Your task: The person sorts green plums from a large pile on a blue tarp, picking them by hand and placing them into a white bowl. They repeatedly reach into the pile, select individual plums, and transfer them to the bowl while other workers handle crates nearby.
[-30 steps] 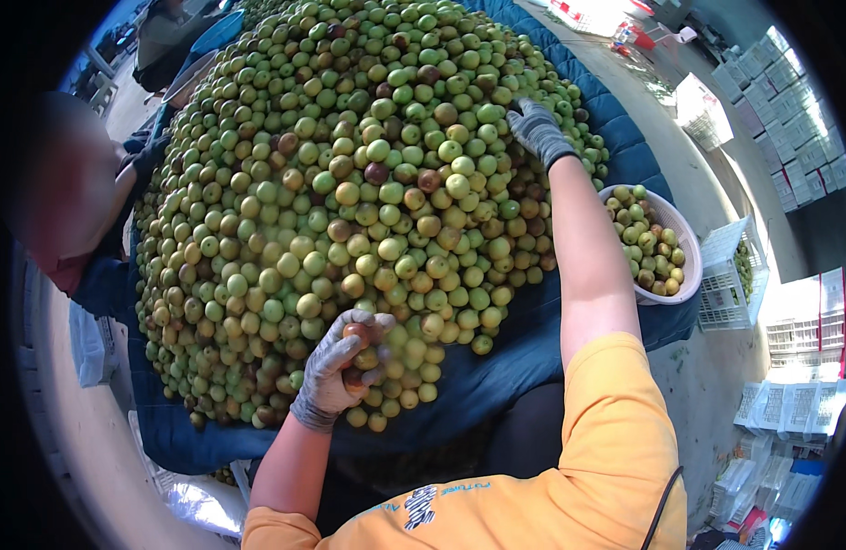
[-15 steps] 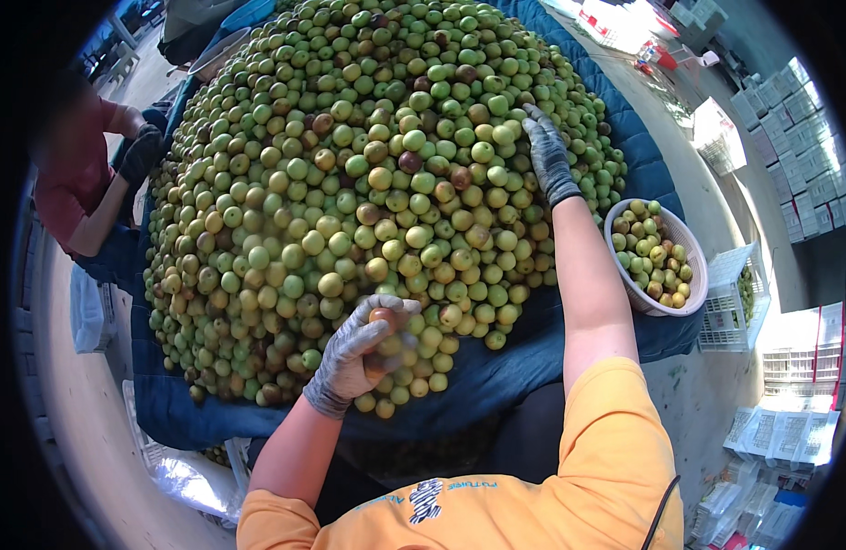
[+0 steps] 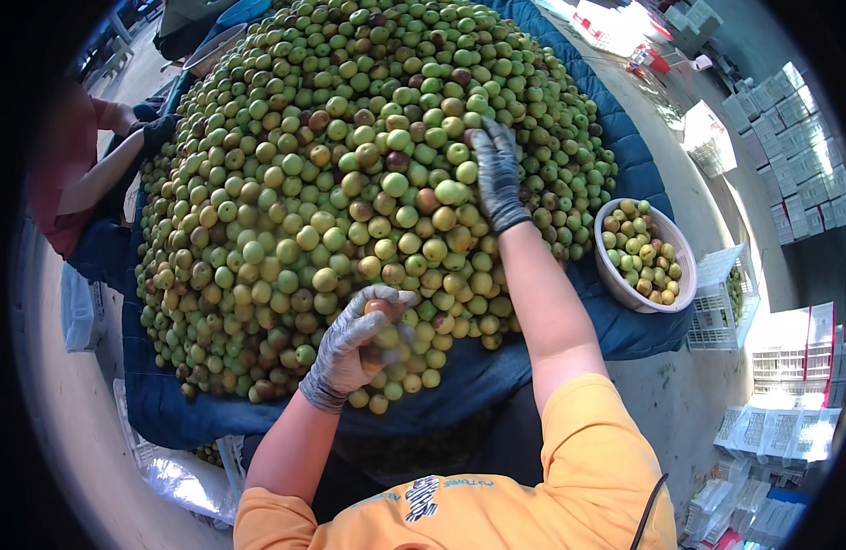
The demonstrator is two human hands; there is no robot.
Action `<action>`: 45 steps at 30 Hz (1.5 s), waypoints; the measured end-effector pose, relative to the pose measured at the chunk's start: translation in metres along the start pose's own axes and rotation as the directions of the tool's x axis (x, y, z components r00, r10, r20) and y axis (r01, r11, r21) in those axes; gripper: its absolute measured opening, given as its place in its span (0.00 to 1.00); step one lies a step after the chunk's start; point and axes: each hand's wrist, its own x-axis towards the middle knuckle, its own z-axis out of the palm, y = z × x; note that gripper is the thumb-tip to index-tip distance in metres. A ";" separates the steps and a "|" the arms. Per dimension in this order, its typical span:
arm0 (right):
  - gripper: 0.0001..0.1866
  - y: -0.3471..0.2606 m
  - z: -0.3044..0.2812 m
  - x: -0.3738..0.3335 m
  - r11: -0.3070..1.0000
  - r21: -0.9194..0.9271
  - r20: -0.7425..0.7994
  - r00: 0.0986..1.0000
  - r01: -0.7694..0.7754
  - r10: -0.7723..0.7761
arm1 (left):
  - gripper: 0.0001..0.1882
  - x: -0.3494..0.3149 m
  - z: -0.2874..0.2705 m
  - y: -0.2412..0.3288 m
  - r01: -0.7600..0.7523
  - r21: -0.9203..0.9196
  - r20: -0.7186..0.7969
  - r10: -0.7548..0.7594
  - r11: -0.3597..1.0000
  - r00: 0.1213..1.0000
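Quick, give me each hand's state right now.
Left hand: closed around small round green and brownish fruits.
Right hand: open, gloved fingers spread flat on the big pile of green fruit.

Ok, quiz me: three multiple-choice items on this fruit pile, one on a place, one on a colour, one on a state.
1. Where does the white bowl sit?
A. on the blue cloth at the pile's right edge
B. on top of the pile
C. on the floor at the left

2. What colour is the glove on the right hand?
A. orange
B. dark
C. white

3. What is the left hand doing?
A. lying flat and empty
B. closed around fruit at the near edge of the pile
C. gripping the bowl's rim

Answers:
1 A: the bowl rests on the blue cloth to the right of the fruit pile.
2 B: the glove reaching up the pile is dark grey.
3 B: its grey-gloved fingers curl around a reddish fruit.
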 end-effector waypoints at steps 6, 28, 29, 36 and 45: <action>0.20 -0.033 0.052 -0.019 0.981 0.155 0.012 0.993 0.118 -0.121 | 0.18 0.006 -0.003 0.000 -0.034 -0.020 0.035 0.034 0.999 0.999; 0.14 -0.104 0.101 -0.018 0.843 -0.040 0.150 0.837 0.537 -0.526 | 0.18 -0.002 -0.024 0.022 -0.081 -0.240 0.061 0.098 0.967 0.993; 0.10 -0.089 0.075 -0.004 0.812 -0.205 0.150 0.837 0.546 -0.526 | 0.19 -0.003 -0.028 0.022 -0.074 -0.213 0.046 0.086 0.974 0.995; 0.16 -0.033 -0.002 0.060 0.766 -0.621 0.104 0.986 0.169 -0.132 | 0.24 0.006 -0.028 0.016 0.008 -0.376 0.140 0.049 0.926 0.989; 0.16 -0.060 0.060 0.091 0.834 -0.489 0.380 0.923 0.256 -0.060 | 0.14 0.001 -0.025 0.019 -0.050 -0.174 0.094 0.067 0.983 0.993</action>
